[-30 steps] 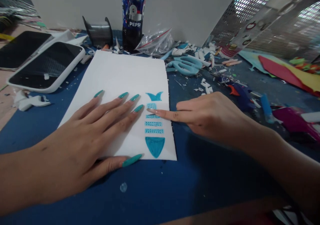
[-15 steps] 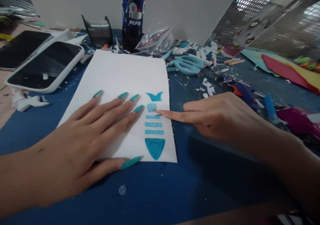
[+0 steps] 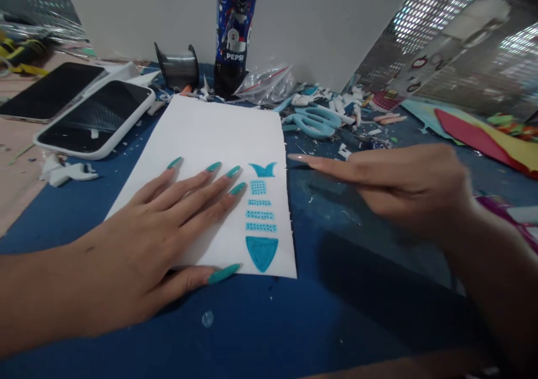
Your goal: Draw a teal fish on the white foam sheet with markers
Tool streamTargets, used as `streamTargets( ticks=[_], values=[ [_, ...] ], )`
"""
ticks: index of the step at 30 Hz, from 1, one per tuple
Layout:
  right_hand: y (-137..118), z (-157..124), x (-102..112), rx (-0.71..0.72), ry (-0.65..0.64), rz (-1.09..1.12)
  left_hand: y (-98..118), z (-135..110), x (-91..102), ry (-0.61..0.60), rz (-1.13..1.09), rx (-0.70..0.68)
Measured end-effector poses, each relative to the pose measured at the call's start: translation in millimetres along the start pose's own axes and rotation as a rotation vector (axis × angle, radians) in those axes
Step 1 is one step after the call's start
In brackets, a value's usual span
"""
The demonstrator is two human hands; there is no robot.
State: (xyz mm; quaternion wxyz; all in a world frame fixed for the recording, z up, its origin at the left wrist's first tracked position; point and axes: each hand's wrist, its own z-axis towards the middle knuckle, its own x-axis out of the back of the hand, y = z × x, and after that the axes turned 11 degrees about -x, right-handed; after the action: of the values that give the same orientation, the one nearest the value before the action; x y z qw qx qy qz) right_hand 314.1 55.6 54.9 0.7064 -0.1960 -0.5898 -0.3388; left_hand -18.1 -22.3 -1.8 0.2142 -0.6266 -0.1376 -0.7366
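A white sheet of paper (image 3: 218, 138) lies on a blue mat (image 3: 260, 323). Near its right edge is a teal fish figure (image 3: 260, 213) made of a tail piece, several dotted strips and a pointed head. My left hand (image 3: 163, 239) lies flat on the paper with fingers spread, its teal nails just left of the fish. My right hand (image 3: 399, 185) hovers to the right of the paper, index finger stretched out towards the paper's edge, the other fingers curled under. It holds nothing that I can see.
Two phones (image 3: 90, 118) lie at the back left. A Pepsi bottle (image 3: 235, 37) and a spool (image 3: 176, 65) stand behind the paper. Light blue scissors (image 3: 313, 118), white scraps and coloured sheets (image 3: 483, 124) litter the right side.
My right index finger has lifted off the dotted strips of the fish and drawn back up and to the right, off the paper. My left hand stays flat on the sheet.
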Motion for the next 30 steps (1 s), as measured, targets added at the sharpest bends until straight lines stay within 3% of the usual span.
streamTargets(
  ticks=[3,5,18,30],
  values=[
    [-8,3,-8,0.106,0.078,0.041,0,-1,-0.3,-0.003,0.01,-0.01],
    [-14,7,-13,0.131,0.01,0.002,-1,-1,-1.0,0.008,-0.002,-0.005],
    [-17,12,-16,0.138,-0.12,-0.035,0,1,0.3,0.036,-0.031,0.005],
    [-16,12,-13,0.145,-0.124,-0.029,-2,1,0.5,0.014,-0.053,0.017]
  ],
)
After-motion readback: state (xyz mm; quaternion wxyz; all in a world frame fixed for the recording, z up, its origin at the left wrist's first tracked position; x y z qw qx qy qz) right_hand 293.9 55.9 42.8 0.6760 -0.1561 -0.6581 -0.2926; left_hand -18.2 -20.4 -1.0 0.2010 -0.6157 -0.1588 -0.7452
